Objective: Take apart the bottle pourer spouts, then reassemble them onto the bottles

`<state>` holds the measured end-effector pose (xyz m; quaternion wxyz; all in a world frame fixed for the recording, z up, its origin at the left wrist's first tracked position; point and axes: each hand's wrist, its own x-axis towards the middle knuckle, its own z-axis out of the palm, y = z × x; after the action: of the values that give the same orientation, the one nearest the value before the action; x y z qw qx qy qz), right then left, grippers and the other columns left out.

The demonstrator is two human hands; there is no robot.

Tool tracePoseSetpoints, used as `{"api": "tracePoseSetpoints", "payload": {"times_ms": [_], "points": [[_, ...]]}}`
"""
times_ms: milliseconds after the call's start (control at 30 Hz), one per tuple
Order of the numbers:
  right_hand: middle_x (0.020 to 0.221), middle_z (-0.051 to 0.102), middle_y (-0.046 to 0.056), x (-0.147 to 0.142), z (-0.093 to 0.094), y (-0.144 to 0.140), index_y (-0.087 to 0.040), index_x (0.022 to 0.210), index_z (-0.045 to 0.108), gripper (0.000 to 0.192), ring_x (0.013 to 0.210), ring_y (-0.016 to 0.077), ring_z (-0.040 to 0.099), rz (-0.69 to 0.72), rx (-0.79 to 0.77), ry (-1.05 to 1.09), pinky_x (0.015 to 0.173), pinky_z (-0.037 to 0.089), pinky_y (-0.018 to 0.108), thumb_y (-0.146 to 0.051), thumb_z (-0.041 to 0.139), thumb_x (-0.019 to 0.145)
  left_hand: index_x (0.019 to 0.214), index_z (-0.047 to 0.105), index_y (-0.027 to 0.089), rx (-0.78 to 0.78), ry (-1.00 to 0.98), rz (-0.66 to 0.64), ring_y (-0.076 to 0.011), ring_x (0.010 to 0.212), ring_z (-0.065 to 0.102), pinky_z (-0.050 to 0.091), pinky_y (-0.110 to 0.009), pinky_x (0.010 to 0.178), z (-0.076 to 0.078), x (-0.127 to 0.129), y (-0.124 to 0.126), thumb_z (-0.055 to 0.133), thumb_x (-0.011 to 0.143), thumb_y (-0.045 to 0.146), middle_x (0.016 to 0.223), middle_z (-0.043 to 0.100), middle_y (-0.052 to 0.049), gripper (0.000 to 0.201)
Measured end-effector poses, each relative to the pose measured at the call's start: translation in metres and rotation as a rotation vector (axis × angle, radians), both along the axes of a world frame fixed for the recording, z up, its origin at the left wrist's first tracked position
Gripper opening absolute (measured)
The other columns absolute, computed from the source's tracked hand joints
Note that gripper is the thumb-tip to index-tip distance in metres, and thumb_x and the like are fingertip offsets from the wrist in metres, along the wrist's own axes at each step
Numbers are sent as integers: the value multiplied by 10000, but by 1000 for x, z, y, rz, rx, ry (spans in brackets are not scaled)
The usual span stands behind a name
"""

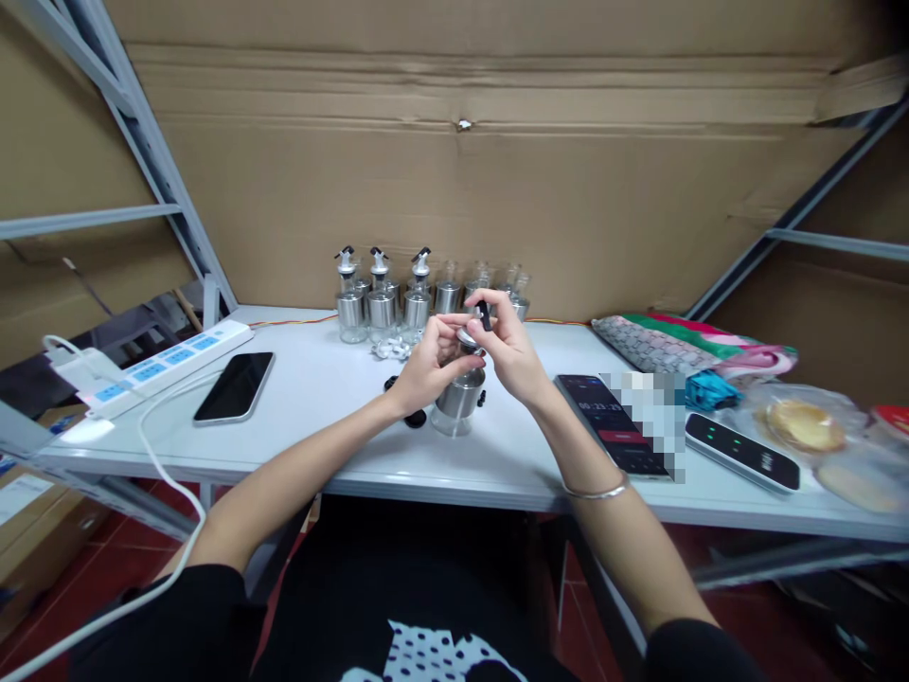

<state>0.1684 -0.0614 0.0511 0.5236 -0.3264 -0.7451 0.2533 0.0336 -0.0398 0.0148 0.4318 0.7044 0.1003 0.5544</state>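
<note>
An oil bottle (458, 398) of glass with a steel sleeve stands upright near the table's front edge. My left hand (431, 365) is closed around its neck, just below a silver pourer top (465, 336). Between the thumb and fingers of my right hand (509, 349) is a small black spout lid (484, 315), held at the pourer top; whether it is attached there I cannot tell. Black parts (416, 418) lie left of the bottle, partly behind my left wrist. Several silver pieces (390, 349) are piled farther back.
Behind my hands stand several similar bottles (351, 308), three with pourer tops. A power strip (170, 365) and a phone (234, 386) lie left. To the right are a phone with a running timer (603, 421), a black-and-white device (742, 452) and plastic bags (802, 426). Cardboard (461, 189) closes the back.
</note>
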Motion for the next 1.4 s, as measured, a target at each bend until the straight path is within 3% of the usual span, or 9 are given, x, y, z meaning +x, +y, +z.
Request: {"api": "tracePoseSetpoints", "payload": {"times_ms": [200, 400, 567, 667, 767, 867, 1000, 1200, 1400], "points": [[653, 501, -45, -4, 4, -10, -260, 1100, 468, 298, 541, 122, 502, -109, 99, -118, 584, 479, 303, -466, 451, 885, 858, 344, 199, -46, 18, -26, -97, 741, 630, 489, -222, 649, -5, 0, 4, 665, 771, 418, 848, 569, 19, 398], [828, 612, 18, 0, 6, -9, -274, 1210, 448, 472, 771, 190, 629, -27, 44, -95, 693, 518, 351, -580, 442, 851, 844, 331, 202, -90, -12, -30, -130, 803, 654, 509, -265, 706, -4, 1, -1, 667, 764, 436, 865, 608, 8, 418], [1117, 616, 94, 8, 15, 14, -305, 1311, 361, 613, 993, 245, 623, -88, 68, 111, 799, 509, 418, -691, 296, 839, 888, 344, 211, -65, -36, 65, -182, 872, 655, 514, -353, 784, 28, 0, 6, 669, 778, 397, 891, 615, -7, 390], [1201, 584, 104, 11, 11, 32, -310, 1322, 335, 562, 1049, 238, 609, -187, 125, 149, 862, 487, 431, -644, 264, 876, 998, 365, 223, 63, -146, 230, -187, 995, 611, 461, -413, 904, 55, 7, 28, 571, 868, 336, 995, 586, -32, 269], [1182, 603, 105, 14, -2, 48, -283, 1279, 359, 508, 1046, 214, 613, -247, 117, 191, 907, 467, 428, -602, 251, 898, 1053, 370, 232, 129, -182, 378, -186, 1061, 565, 410, -436, 968, 70, 19, 60, 532, 894, 261, 1057, 550, -51, 229], [1139, 633, 108, 19, -14, 56, -259, 1197, 402, 431, 1025, 204, 622, -258, 103, 259, 941, 442, 428, -558, 332, 895, 1046, 393, 233, 133, -96, 451, -193, 1074, 542, 396, -419, 976, 64, 30, 90, 567, 864, 208, 1046, 532, -58, 253], [1051, 669, 92, 25, -19, 57, -249, 1141, 426, 371, 1008, 197, 626, -258, 136, 302, 953, 423, 422, -521, 366, 897, 985, 370, 210, 97, -8, 549, -187, 984, 566, 401, -404, 942, 43, 39, 112, 549, 856, 178, 974, 530, -58, 223], [943, 691, 59, 24, -21, 52, -236, 1111, 469, 363, 994, 189, 609, -300, 156, 205, 937, 402, 400, -513, 363, 903, 985, 324, 222, 11, 2, 654, -196, 1018, 542, 381, -406, 951, 20, 47, 123, 495, 882, 216, 1043, 529, -79, 200], [883, 691, 48, 23, -21, 50, -228, 1084, 493, 344, 908, 182, 609, -304, 148, 185, 865, 418, 370, -497, 377, 903, 954, 331, 217, 24, 27, 700, -188, 979, 559, 408, -390, 929, 16, 55, 133, 484, 869, 146, 1009, 539, -72, 189]]}}
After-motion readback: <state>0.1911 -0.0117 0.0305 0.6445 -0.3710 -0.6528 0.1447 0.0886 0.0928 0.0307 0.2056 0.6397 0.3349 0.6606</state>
